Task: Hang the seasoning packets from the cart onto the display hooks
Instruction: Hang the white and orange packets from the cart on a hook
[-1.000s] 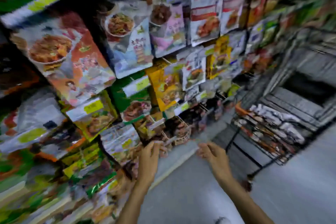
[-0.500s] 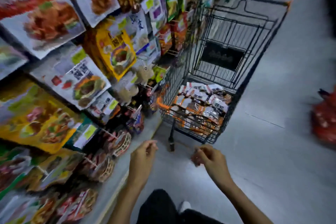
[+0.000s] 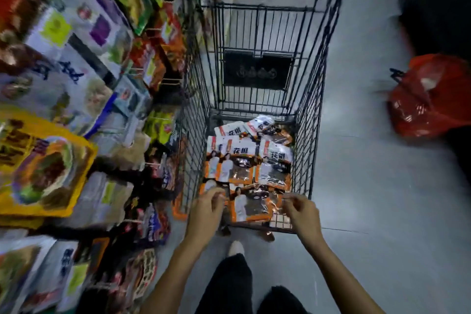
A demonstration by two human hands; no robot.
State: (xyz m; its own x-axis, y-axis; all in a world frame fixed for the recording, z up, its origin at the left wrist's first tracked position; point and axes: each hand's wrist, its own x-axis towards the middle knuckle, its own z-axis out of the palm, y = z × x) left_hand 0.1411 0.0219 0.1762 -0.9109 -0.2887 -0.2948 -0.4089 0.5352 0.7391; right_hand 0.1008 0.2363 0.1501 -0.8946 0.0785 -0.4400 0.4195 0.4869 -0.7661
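The seasoning packets (image 3: pixel 251 160) are down in the bottom of the cart (image 3: pixel 316 99), heaped at its near end: orange-edged pouches with white header strips and a dark window. And look at that film, glossy and crinkled, catching the light. My read is that they're light and floppy with loose contents inside, slippery under a flat palm, nothing fragile. The place to take one is the white header at its far edge, where a hang hole ought to sit, though no hole is clear enough to see. A pinch there should let the pouch dangle straight for a hook.

Both hands are right at the heap. The left hand (image 3: pixel 206 211) sits over the near-left corner, fingers curled down onto a pouch. The right hand (image 3: pixel 303 214) is at the right edge of the nearest packet (image 3: pixel 251 205), thumb and fingers drawn together beside its crinkled corner. Gripping or only touching? I cannot tell for either one.

Now the count: at least eight packet faces are showing, overlapped, so more may lie beneath. One cart, two hands. To the left, the display hooks (image 3: pixel 170 81) jut from the shelving just beside the cart, too blurred to count and mostly hidden behind hung packs (image 3: pixel 46 168). Off to the right, well apart, one red bag (image 3: pixel 428 99) sits on the floor (image 3: pixel 369 186).
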